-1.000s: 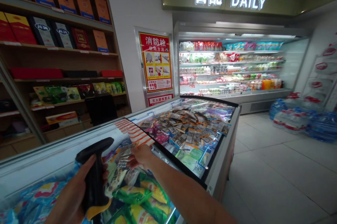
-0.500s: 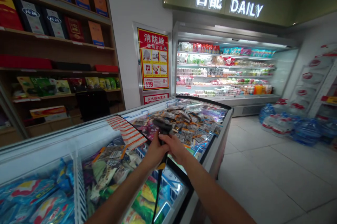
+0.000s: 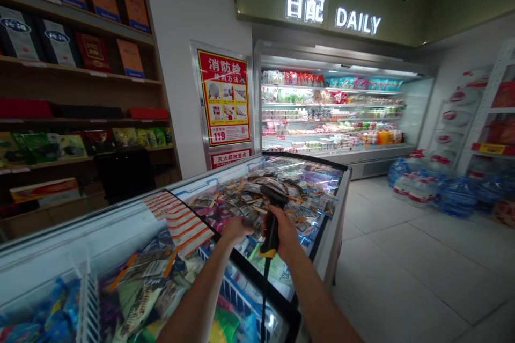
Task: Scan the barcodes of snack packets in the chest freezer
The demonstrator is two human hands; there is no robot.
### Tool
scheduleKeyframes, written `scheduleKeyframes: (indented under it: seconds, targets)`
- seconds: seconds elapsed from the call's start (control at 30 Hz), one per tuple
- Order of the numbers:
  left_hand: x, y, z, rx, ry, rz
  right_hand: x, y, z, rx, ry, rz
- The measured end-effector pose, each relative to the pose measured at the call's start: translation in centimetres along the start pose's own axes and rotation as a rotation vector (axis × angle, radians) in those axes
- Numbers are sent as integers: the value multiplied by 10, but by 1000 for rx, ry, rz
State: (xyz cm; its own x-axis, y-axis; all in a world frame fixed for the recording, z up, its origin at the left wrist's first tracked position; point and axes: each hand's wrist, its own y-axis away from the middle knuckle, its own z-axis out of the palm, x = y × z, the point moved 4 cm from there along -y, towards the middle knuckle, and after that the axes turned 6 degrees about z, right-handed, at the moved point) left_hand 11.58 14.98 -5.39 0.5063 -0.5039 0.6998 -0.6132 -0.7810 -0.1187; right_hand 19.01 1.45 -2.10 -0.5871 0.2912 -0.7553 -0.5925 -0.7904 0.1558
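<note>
My right hand (image 3: 286, 230) is clamped on the matte black pistol-grip scanner (image 3: 272, 213); left hand (image 3: 235, 229) lies flat, fingers apart, on the freezer's glossy glass lid (image 3: 322, 182).

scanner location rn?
Head view, centre: the scanner is in the right hand, held over the glass lid of the chest freezer, with the left hand just to its left on the lid.
</note>
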Motion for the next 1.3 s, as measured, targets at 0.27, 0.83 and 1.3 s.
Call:
scheduleKeyframes:
  seconds: [0.27, 0.83, 1.3]
  targets:
    - [-41, 3, -55, 369, 1025, -282, 26, 13, 19, -169, 97, 98]
    - [-27, -3, -29, 461, 1389, -185, 39, 24, 18, -235, -4, 400]
    - [-33, -6, -32, 498, 1294, -92, 39, 21, 15, -261, -25, 378]
